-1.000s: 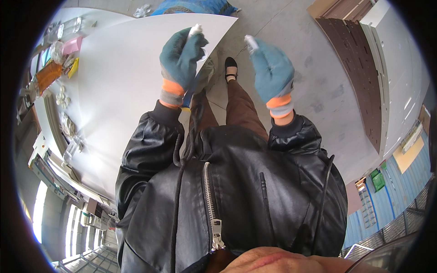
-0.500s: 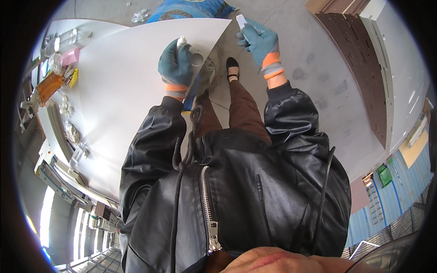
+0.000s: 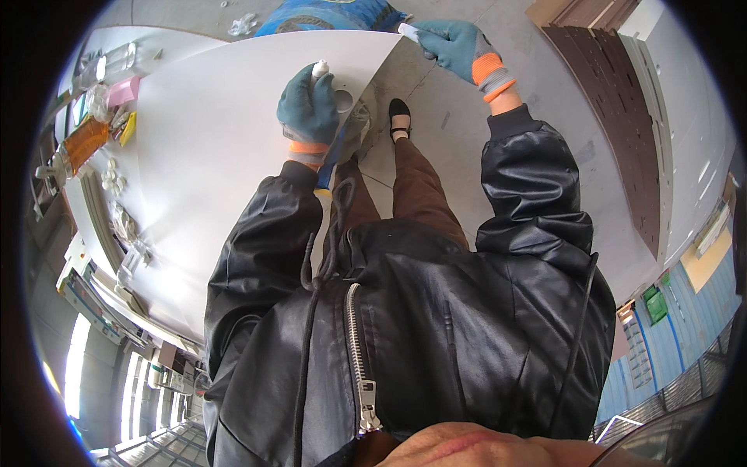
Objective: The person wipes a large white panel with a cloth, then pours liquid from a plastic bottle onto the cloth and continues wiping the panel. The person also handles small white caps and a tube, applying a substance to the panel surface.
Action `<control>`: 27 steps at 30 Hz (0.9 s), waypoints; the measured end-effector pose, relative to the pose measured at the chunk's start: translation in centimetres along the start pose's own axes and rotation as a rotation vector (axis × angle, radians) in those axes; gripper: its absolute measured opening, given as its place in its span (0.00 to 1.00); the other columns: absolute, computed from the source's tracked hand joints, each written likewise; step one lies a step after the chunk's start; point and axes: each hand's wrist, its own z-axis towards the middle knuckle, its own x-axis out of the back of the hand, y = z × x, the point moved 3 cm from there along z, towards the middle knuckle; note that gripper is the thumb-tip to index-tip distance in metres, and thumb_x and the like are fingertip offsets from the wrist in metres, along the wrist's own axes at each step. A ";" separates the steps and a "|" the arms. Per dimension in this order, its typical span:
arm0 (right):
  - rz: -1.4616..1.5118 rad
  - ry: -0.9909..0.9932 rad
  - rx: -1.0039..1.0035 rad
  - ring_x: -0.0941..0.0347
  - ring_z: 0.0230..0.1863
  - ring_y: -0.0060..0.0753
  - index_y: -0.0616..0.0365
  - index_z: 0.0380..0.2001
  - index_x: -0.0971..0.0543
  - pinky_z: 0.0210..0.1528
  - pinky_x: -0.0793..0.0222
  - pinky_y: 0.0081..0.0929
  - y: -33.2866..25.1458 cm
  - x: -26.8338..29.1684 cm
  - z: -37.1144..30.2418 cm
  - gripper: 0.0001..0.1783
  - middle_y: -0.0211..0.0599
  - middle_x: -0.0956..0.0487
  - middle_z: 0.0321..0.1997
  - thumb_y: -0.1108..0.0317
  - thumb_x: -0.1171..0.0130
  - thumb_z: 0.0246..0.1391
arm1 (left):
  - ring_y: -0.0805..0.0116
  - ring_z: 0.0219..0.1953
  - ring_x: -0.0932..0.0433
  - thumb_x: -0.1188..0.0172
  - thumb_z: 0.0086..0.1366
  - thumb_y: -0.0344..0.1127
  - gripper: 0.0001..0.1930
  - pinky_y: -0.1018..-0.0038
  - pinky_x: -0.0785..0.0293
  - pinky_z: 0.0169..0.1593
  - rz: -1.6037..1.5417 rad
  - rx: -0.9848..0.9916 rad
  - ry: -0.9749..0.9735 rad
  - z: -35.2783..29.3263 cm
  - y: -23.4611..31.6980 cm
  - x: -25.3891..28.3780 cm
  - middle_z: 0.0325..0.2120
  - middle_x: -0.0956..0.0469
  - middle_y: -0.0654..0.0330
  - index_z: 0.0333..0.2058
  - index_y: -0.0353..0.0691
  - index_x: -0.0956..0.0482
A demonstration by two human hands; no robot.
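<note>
A large white board [image 3: 210, 132] stretches out on my left. Over it, close to its right edge, my left hand [image 3: 308, 109], in a teal and grey glove with an orange cuff, is closed round a small white bottle [image 3: 320, 70]; only the bottle's rounded tip sticks out. Beside that hand is a round hole [image 3: 342, 101] in the board. My right hand [image 3: 459, 50], gloved alike, pinches a small flat white piece [image 3: 408, 32] at the board's far right corner. Whether the piece touches the corner I cannot tell.
A blue sack [image 3: 327, 15] lies beyond the board's far edge. Along the left are clear plastic bags, an orange packet [image 3: 84, 146] and a pink piece [image 3: 123, 91]. Brown perforated panels [image 3: 607, 109] lie at the right, across the grey floor [image 3: 545, 179].
My right hand has moved right and turned, so the white piece now points left toward the board's corner. My left hand has shifted slightly right with the bottle.
</note>
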 end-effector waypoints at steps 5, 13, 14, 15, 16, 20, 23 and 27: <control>-0.091 -0.043 0.044 0.34 0.25 0.12 0.52 0.55 0.19 0.27 0.35 0.14 -0.2 0.9 0.2 0.20 0.21 0.25 0.26 0.61 0.43 0.62 | 0.55 0.33 0.16 0.37 0.63 0.31 0.10 0.66 0.21 0.39 0.006 -0.030 0.002 0.1 0.4 -0.2 0.32 0.16 0.49 0.42 0.35 0.18; 0.152 -0.047 0.045 0.33 0.26 0.13 0.57 0.55 0.20 0.28 0.34 0.13 -1.5 1.2 -1.1 0.20 0.23 0.23 0.28 0.61 0.43 0.62 | 0.54 0.33 0.16 0.38 0.64 0.31 0.09 0.66 0.21 0.39 0.044 -0.063 0.008 0.2 0.7 -0.1 0.32 0.16 0.49 0.42 0.35 0.18; 0.206 -0.025 0.055 0.32 0.27 0.13 0.58 0.55 0.20 0.29 0.33 0.14 -1.4 1.1 -1.3 0.20 0.24 0.22 0.29 0.61 0.43 0.63 | 0.54 0.33 0.16 0.38 0.64 0.31 0.09 0.66 0.21 0.39 0.032 -0.062 0.007 0.3 0.8 -0.2 0.32 0.16 0.49 0.42 0.35 0.18; 0.260 -0.004 0.066 0.31 0.27 0.14 0.59 0.55 0.20 0.30 0.33 0.15 -0.9 0.7 -1.6 0.20 0.25 0.22 0.30 0.61 0.43 0.63 | 0.54 0.33 0.16 0.38 0.64 0.32 0.09 0.65 0.21 0.38 0.021 -0.060 0.006 0.3 0.9 -0.2 0.31 0.16 0.49 0.41 0.35 0.18; 0.314 0.016 0.077 0.30 0.27 0.14 0.60 0.55 0.21 0.31 0.32 0.15 -0.5 0.3 -1.8 0.21 0.26 0.22 0.30 0.61 0.43 0.63 | 0.53 0.33 0.16 0.38 0.64 0.32 0.09 0.65 0.21 0.38 0.010 -0.057 0.006 0.3 0.9 -0.3 0.31 0.17 0.49 0.41 0.35 0.18; 0.585 0.083 -0.005 0.28 0.29 0.21 0.64 0.50 0.21 0.33 0.30 0.20 1.0 -1.5 -2.7 0.17 0.31 0.21 0.32 0.62 0.45 0.65 | 0.54 0.32 0.16 0.37 0.64 0.32 0.09 0.65 0.21 0.37 0.035 -0.061 0.013 0.3 1.0 -0.1 0.30 0.17 0.50 0.41 0.35 0.18; 0.779 0.118 -0.026 0.25 0.29 0.24 0.64 0.45 0.21 0.33 0.28 0.22 2.6 -3.1 -3.2 0.15 0.33 0.20 0.32 0.62 0.46 0.65 | 0.54 0.32 0.16 0.37 0.64 0.32 0.09 0.65 0.21 0.37 0.035 -0.079 0.011 0.3 1.1 -0.3 0.30 0.17 0.49 0.41 0.35 0.18; 0.962 0.189 -0.053 0.22 0.29 0.25 0.62 0.42 0.20 0.33 0.24 0.22 3.9 -4.6 -4.0 0.15 0.35 0.18 0.34 0.60 0.45 0.65 | 0.54 0.32 0.16 0.37 0.64 0.32 0.09 0.65 0.21 0.37 0.024 -0.090 0.003 0.2 0.9 -1.0 0.30 0.17 0.49 0.41 0.35 0.18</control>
